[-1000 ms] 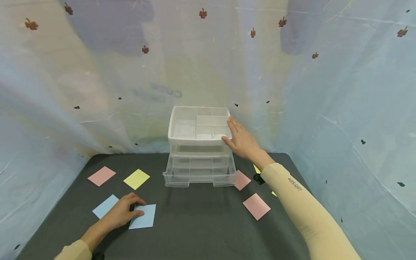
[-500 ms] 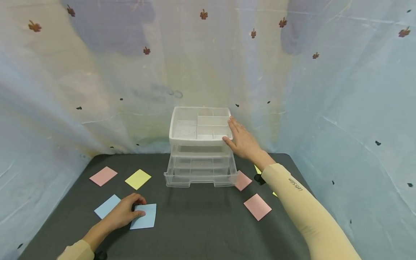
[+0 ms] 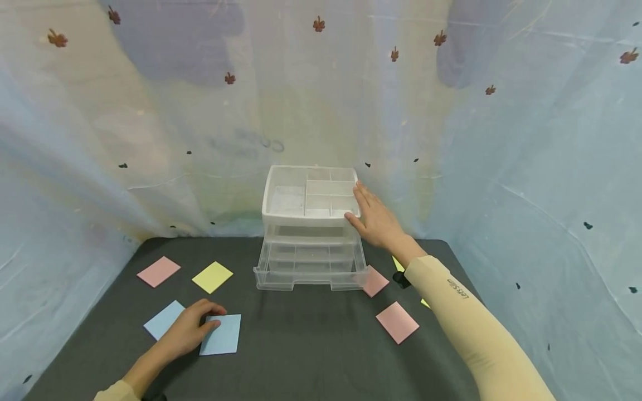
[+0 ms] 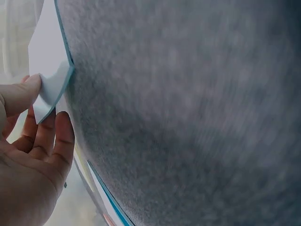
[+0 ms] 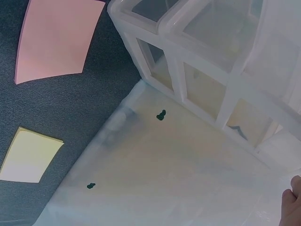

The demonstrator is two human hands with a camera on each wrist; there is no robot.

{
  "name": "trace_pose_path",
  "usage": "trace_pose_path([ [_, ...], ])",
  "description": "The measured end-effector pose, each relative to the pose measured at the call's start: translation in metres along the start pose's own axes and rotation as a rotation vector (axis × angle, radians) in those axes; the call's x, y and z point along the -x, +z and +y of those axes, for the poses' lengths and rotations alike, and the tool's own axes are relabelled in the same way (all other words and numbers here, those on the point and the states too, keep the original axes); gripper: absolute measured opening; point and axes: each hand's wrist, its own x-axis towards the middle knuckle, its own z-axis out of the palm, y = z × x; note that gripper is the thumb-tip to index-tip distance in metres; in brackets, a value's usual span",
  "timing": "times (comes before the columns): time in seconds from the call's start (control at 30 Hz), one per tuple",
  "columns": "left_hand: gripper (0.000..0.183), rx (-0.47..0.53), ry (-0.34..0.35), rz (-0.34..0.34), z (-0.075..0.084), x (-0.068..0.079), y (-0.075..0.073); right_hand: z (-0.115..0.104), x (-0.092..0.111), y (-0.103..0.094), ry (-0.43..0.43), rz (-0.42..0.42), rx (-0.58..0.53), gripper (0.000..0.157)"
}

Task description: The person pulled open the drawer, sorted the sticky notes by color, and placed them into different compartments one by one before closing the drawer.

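Observation:
My left hand (image 3: 186,328) pinches a light blue sticky note pad (image 3: 223,338) at the front left. In the left wrist view the thumb lies on the face of that pad (image 4: 49,52), with the fingers behind its edge. A second blue pad (image 3: 164,319) is partly covered by the same hand. My right hand (image 3: 377,221) rests with straight fingers along the right rim of a white-topped plastic drawer unit (image 3: 313,220). Its lowest clear drawer (image 3: 311,278) is pulled out toward me. Only a bit of the right hand (image 5: 292,200) shows in the right wrist view.
On the dark table (image 3: 301,345), a pink pad (image 3: 159,272) and a yellow pad (image 3: 213,277) lie at left. Two pink pads, one nearer (image 3: 397,322), lie right of the unit. Yellow pads (image 3: 398,263) are partly hidden by the right arm. A patterned curtain (image 3: 311,111) surrounds the table.
The left thumb has shifted slightly toward the far edge of the blue sticky note pad. My right hand stays at the drawer unit's rim.

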Motion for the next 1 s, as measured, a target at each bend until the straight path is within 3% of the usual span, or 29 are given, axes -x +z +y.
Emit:
trace_pose_path([
  [0.33,0.024,0.065,0.084,0.117,0.011,0.009,-0.005,0.000,0.002,0.001,-0.007,-0.001,-0.007,0.080],
  [0.73,0.023,0.120,0.185,0.102,0.026,0.011,-0.017,0.002,-0.001,-0.001,-0.008,-0.003,-0.002,0.081],
  [1.0,0.022,0.164,0.166,0.118,0.040,0.010,-0.023,0.001,-0.001,0.001,-0.008,-0.001,0.005,0.081],
])
